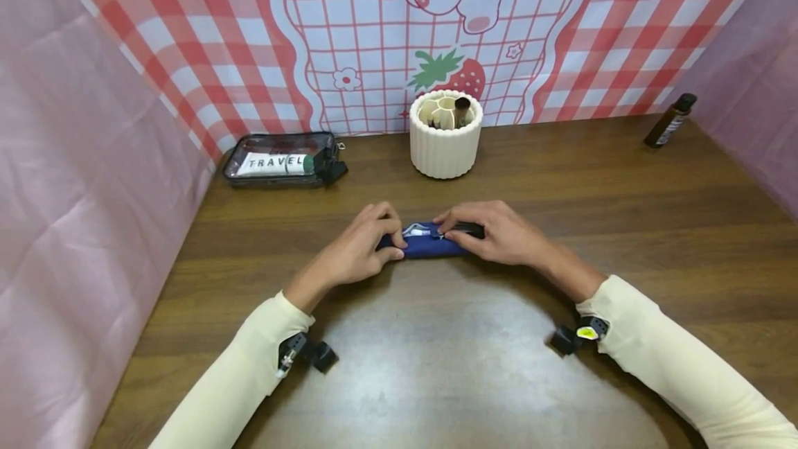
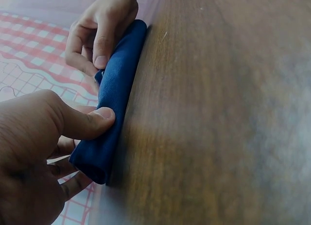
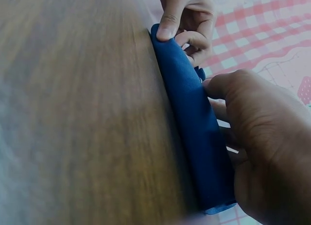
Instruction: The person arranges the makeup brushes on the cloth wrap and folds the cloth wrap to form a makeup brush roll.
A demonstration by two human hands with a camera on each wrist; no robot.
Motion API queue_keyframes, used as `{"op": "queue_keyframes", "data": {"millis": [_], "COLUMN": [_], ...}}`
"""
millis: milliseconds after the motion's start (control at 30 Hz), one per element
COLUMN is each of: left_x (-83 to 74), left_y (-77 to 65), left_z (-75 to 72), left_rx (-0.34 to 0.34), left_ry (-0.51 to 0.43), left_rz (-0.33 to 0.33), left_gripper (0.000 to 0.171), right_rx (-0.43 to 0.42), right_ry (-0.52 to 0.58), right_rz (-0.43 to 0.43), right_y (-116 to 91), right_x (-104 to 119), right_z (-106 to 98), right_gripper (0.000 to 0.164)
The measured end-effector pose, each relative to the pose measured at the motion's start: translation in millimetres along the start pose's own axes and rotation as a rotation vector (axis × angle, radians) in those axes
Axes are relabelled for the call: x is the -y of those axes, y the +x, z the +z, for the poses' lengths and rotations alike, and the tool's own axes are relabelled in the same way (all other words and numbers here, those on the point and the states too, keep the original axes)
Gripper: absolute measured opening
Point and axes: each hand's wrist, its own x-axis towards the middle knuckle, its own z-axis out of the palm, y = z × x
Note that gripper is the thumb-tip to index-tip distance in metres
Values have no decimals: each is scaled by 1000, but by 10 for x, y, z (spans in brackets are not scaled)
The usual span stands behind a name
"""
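Observation:
A narrow dark blue pouch (image 1: 430, 248), rolled or folded into a long shape, lies on the table in front of me. My left hand (image 1: 358, 244) grips its left end, with the thumb on the near side, as the left wrist view shows, and fingers behind. At its upper edge my right hand (image 1: 499, 233) pinches a small blue tab (image 3: 199, 73) between thumb and finger. Something white (image 1: 418, 230) shows along the top between the hands. Beneath the right hand a black part (image 1: 470, 229) is visible; its kind cannot be made out.
A cream ribbed holder (image 1: 445, 151) with brushes in it stands behind the pouch. To the back left lies a clear zipped travel bag (image 1: 280, 179) with a white tube inside. A dark bottle (image 1: 670, 121) stands at the back right. Checked cloth (image 1: 221, 54) hangs behind the table.

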Motion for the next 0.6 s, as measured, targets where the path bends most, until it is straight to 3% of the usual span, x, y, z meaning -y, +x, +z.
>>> {"op": "queue_keyframes", "data": {"millis": [267, 600], "left_x": [16, 24], "left_y": [-5, -20], "left_z": [-18, -31], "left_rx": [3, 3], "left_ry": [-1, -6], "left_rz": [-5, -6], "left_gripper": [16, 16], "right_rx": [101, 103], "right_ry": [-89, -38], "right_rz": [-28, -7], "right_y": [-7, 23], "right_x": [16, 87], "right_z": [-15, 37], "right_gripper": [20, 11]}}
